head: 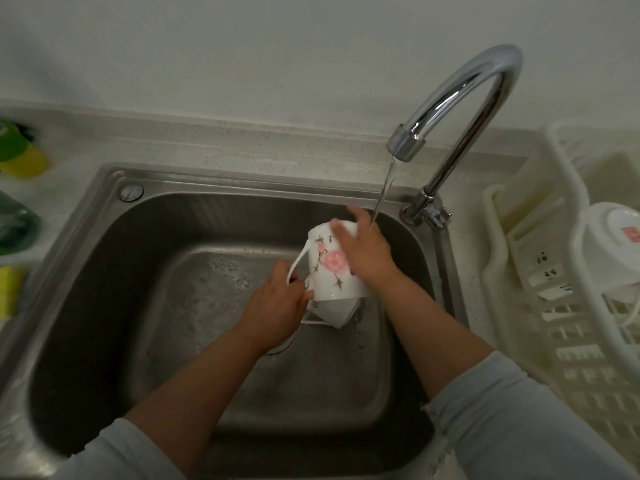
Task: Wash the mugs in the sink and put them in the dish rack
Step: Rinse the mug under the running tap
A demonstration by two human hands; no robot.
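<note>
Because the wet flowered mug (331, 268) looks slick, rigid and breakable, I trust my left grip (277, 301) clasping its handle and my right grip (365, 251) wrapping its body.

Floral mug (332, 268) (tilted) over sink (104, 271)

A plain pale wall (242, 46) fills the top of the view, matte and unmarked. It meets a speckled grey stone countertop (277, 147) along 1 low raised lip (207, 121) of the same stone. The light is dim, even and greyish, and it throws soft highlights on the curved chrome tap (491, 91), which rises from the counter at the right rear. Along the far left edge of the counter sit 3 things (all blurred at the frame's edge): a yellow block (29, 164) with something green on top, a dark green bottle (14, 223), and another yellow block (8, 289).
</note>
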